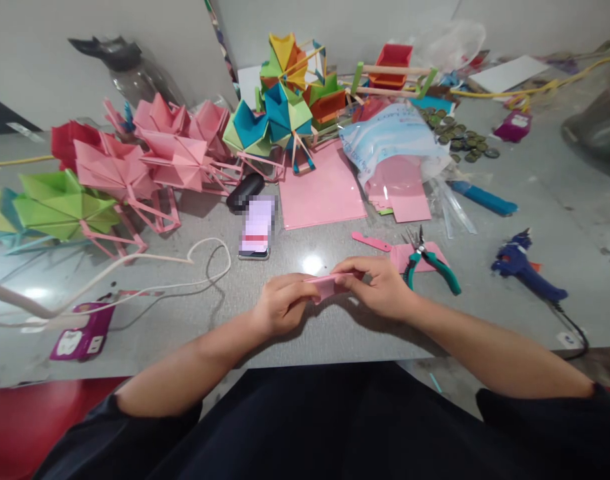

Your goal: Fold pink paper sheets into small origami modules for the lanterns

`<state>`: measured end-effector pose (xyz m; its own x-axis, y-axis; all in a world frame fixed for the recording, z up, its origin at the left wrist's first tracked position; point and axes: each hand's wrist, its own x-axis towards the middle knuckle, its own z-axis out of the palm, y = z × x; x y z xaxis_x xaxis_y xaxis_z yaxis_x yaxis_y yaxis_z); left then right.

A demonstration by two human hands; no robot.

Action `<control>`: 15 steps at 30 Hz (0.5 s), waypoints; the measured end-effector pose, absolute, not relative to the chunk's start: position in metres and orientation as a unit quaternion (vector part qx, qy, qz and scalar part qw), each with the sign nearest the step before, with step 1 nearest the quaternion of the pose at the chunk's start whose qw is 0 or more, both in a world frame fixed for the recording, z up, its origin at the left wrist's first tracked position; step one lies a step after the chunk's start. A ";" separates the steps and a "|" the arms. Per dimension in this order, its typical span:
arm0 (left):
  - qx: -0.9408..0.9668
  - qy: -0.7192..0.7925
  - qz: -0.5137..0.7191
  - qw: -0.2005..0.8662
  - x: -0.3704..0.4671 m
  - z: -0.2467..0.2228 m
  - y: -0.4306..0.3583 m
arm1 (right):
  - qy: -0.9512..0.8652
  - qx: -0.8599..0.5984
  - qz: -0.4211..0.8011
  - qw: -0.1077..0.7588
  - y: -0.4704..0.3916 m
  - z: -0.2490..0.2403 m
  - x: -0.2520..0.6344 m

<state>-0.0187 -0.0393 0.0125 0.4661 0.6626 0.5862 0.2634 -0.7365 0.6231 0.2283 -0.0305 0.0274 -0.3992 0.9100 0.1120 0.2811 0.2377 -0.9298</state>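
Between both hands, just above the table's near part, is a small folded piece of pink paper [327,288]. My left hand [285,303] pinches its left end with fingers curled. The right end is gripped between the thumb and fingers of my right hand [377,285]. To the right of that hand, green-handled pliers [421,257] lie with handles spread on a small pink paper piece [437,252]. A pink flat tool [371,241] rests beyond my right hand. Beyond my left hand lies a phone [257,227], its screen blurred out.
Folded paper models in pink [119,167] and green [65,207] crowd the left and back. Pink sheets [319,190] and a plastic bag [395,137] lie behind. A blue glue gun [529,267] sits right, with coins [467,140] farther back. A white cable [149,259] crosses the left.
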 end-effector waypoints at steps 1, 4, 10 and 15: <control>0.829 0.277 0.428 0.231 -0.019 0.014 -0.040 | -0.702 -0.426 0.452 0.349 -0.031 0.027 0.228; 0.830 0.268 0.420 0.248 -0.018 0.016 -0.043 | -0.698 -0.431 0.444 0.361 -0.032 0.026 0.226; 0.738 0.404 0.437 0.318 -0.008 0.010 -0.051 | -0.717 -0.424 0.385 0.398 -0.038 0.021 0.221; 0.749 0.433 0.381 0.326 -0.007 0.012 -0.048 | -0.732 -0.409 0.361 0.410 -0.039 0.018 0.220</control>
<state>-0.0070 -0.0480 0.0119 0.3337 0.8976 0.2881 0.4001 -0.4116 0.8189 0.2201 -0.0385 0.0182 -0.3302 0.8933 0.3050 0.3023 0.4061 -0.8624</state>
